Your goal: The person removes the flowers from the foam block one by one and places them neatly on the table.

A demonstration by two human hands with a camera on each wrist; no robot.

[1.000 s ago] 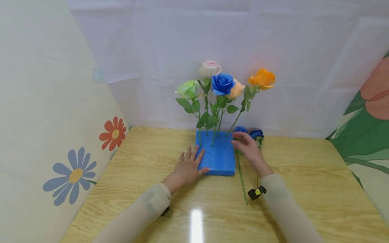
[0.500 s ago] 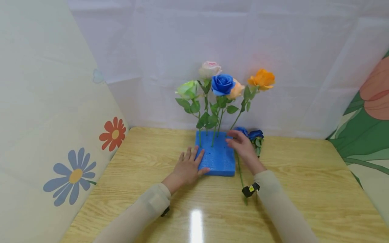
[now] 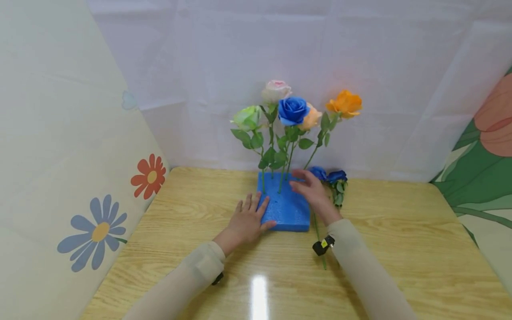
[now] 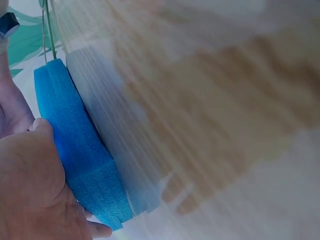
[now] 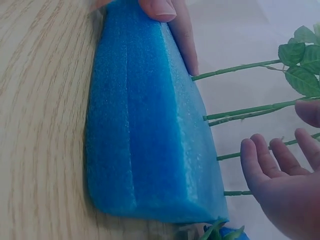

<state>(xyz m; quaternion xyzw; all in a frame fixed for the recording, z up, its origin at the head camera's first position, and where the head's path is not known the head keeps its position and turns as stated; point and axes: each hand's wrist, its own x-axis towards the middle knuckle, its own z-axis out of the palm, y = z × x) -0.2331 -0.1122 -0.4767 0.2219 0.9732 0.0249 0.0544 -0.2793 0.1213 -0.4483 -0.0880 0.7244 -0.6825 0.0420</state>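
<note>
A blue foam block [image 3: 290, 215] lies on the table with several artificial roses standing in it. These are a green rose [image 3: 246, 118], a pale pink rose [image 3: 276, 91], a blue rose [image 3: 294, 111], a peach rose [image 3: 313, 118] and an orange rose [image 3: 345, 104] leaning right. My left hand [image 3: 243, 221] rests with spread fingers on the block's left edge. Over its right rear part hovers my right hand [image 3: 315, 192], fingers loosely bent and nothing between them. In the right wrist view that right hand [image 5: 287, 187] is beside the green stems [image 5: 250, 111]. The orange rose's stem base is hidden behind it.
To the block's right, two more blue roses lie on the wooden table [image 3: 400, 235]: one bloom [image 3: 318, 173] is partly behind my right hand, the other bloom [image 3: 338, 177] farther right. A white cloth backdrop [image 3: 224, 53] hangs directly behind the table.
My right hand has moved left, from the block's right edge to over its rear part near the stems. The left hand, the block and the roses have stayed in place.
</note>
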